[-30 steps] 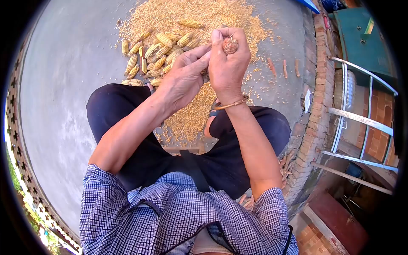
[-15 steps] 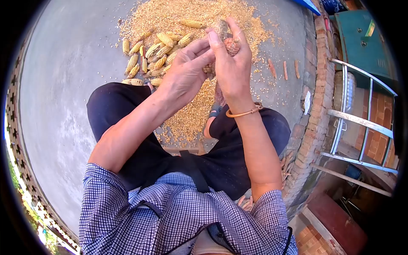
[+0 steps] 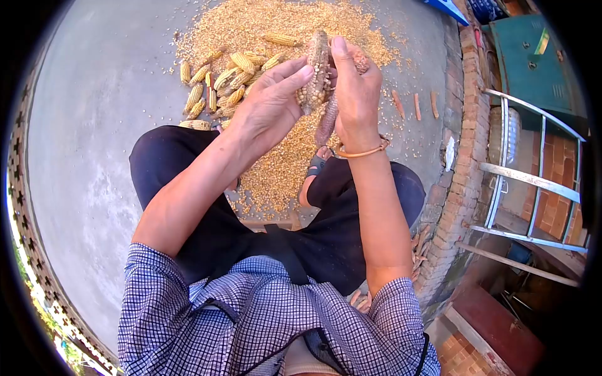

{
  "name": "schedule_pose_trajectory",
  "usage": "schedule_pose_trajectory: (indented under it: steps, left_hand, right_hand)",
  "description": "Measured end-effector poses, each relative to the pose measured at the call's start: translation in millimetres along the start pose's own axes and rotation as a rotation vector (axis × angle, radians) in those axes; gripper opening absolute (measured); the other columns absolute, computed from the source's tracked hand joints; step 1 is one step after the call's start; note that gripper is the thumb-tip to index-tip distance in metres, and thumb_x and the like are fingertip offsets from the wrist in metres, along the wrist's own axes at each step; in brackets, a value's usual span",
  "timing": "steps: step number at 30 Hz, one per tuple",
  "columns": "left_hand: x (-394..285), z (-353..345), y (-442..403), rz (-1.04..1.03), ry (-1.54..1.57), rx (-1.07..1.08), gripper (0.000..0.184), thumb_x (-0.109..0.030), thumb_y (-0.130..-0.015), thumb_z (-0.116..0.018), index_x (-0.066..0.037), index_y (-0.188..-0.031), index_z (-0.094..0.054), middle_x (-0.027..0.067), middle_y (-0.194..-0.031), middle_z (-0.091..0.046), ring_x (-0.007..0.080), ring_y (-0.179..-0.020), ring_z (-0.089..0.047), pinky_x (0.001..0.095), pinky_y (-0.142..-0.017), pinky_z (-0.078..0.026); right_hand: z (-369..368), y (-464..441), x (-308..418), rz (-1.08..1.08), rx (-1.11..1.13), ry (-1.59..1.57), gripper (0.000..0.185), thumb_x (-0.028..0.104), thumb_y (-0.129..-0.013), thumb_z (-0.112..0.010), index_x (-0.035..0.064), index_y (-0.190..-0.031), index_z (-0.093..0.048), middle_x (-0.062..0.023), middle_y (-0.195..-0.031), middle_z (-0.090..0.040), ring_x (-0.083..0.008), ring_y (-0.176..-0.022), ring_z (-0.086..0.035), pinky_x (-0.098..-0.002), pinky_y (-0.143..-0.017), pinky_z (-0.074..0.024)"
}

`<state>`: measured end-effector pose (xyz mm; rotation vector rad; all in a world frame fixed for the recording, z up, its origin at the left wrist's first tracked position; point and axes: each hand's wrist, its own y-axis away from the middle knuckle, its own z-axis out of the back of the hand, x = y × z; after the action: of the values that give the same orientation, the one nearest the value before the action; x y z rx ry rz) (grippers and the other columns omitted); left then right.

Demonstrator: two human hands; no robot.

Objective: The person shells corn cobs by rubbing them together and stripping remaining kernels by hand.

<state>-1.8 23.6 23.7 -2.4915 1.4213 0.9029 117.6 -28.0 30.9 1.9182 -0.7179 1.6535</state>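
My left hand (image 3: 271, 95) is closed around a partly stripped corn cob (image 3: 317, 66), held upright above the loose kernels. Some kernels still sit at its lower end, while its upper part looks mostly bare. In my right hand (image 3: 357, 99) is a bare, pinkish corncob (image 3: 327, 124); its lower end sticks out below the palm and its reddish end shows near the fingers. The two cobs are close together, and whether they touch is hard to see. Fingers of the right hand are partly hidden behind the cobs.
Loose corn kernels (image 3: 276, 164) spread over the concrete floor (image 3: 94, 144). Unshelled ears (image 3: 195, 95) lie in a heap at the left. Several bare cobs (image 3: 417, 106) rest at the right, near a low brick edge (image 3: 467, 125). A metal frame (image 3: 533, 178) stands beyond it.
My hands have drawn slightly apart. The cob in my left hand now stands upright in plain view, and more of the bare cob shows below my right hand.
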Motion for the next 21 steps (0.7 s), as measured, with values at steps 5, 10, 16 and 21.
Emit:
schedule_pose_trajectory:
  steps: [5, 10, 16, 21]
  left_hand:
    - [-10, 2, 2, 0.064, -0.022, 0.085, 0.033, -0.019, -0.100, -0.051, 0.003, -0.125, -0.053, 0.0134, -0.116, -0.063, 0.0196, -0.107, -0.063, 0.0364, -0.100, -0.051]
    - [-17, 2, 3, 0.125, -0.121, 0.151, 0.039, -0.024, -0.103, -0.044, 0.006, -0.126, -0.051, 0.0198, -0.113, -0.064, 0.0226, -0.096, -0.067, 0.0308, -0.083, -0.057]
    - [-23, 1, 4, 0.126, -0.137, 0.110, 0.042, -0.025, -0.103, -0.045, 0.006, -0.131, -0.047, 0.0211, -0.114, -0.064, 0.0229, -0.094, -0.067, 0.0300, -0.076, -0.057]
    - [-25, -1, 8, -0.011, -0.388, 0.152, 0.059, -0.029, -0.095, -0.060, 0.004, -0.139, -0.040, 0.0205, -0.116, -0.063, 0.0233, -0.096, -0.067, 0.0304, -0.079, -0.056]
  right_hand:
    - [11, 5, 18, -0.178, 0.142, -0.098, 0.031, 0.021, -0.096, -0.059, -0.0022, -0.117, -0.061, -0.0074, -0.100, -0.067, -0.0100, -0.083, -0.062, -0.0241, -0.072, -0.0514]
    - [19, 3, 27, -0.106, 0.198, -0.013, 0.033, 0.017, -0.095, -0.061, -0.0004, -0.123, -0.058, -0.0077, -0.099, -0.068, -0.0080, -0.082, -0.059, -0.0226, -0.071, -0.0487]
    - [41, -2, 20, -0.099, 0.132, -0.098, 0.028, 0.018, -0.094, -0.063, 0.0026, -0.117, -0.059, -0.0072, -0.097, -0.068, -0.0077, -0.076, -0.056, -0.0228, -0.069, -0.0454]
    - [43, 5, 24, -0.147, 0.087, -0.131, 0.026, 0.016, -0.092, -0.065, 0.0032, -0.114, -0.060, -0.0053, -0.092, -0.068, -0.0120, -0.079, -0.063, -0.0256, -0.073, -0.0522]
